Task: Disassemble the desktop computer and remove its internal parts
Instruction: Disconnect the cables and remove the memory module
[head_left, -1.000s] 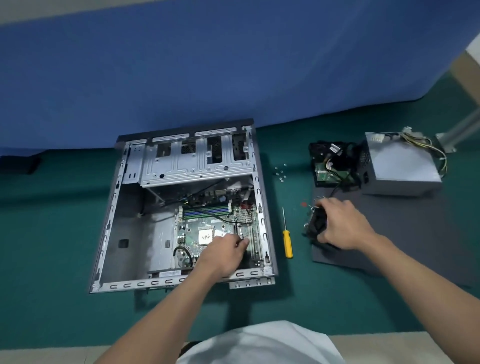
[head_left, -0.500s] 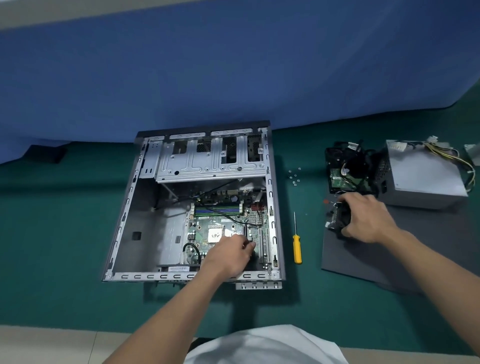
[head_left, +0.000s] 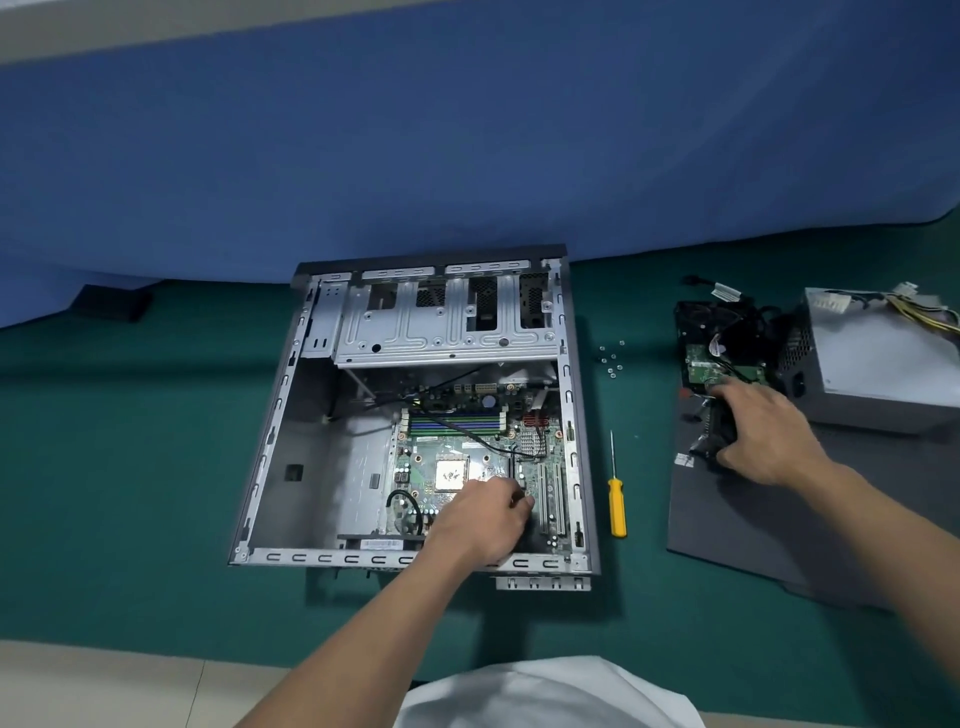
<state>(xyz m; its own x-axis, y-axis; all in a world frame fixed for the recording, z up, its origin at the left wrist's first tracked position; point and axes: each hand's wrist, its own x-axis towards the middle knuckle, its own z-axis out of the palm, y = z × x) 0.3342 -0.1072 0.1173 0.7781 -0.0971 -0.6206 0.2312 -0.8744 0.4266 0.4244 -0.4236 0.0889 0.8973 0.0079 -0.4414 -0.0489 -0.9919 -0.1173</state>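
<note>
An open desktop case (head_left: 280, 415) lies flat on the green table, its green motherboard (head_left: 467, 452) still inside. My left hand (head_left: 483, 519) reaches in over the board's near edge with curled fingers that pinch something small by the expansion slots; what it holds is hidden. My right hand (head_left: 763, 436) grips a black fan-and-heatsink unit (head_left: 711, 436) on the dark grey mat (head_left: 779, 545). Beyond it lie a hard drive with black cables (head_left: 717, 358) and a grey power supply (head_left: 878, 364).
A yellow-handled screwdriver (head_left: 616, 504) lies between the case and the mat. Several loose screws (head_left: 610, 358) sit on the green cloth past its tip. A blue backdrop (head_left: 467, 156) rises behind the table. A small black object (head_left: 114, 304) lies at the far left.
My right hand has carried the black fan unit farther from me on the mat, toward the hard drive. My left hand has stayed at the same spot inside the case.
</note>
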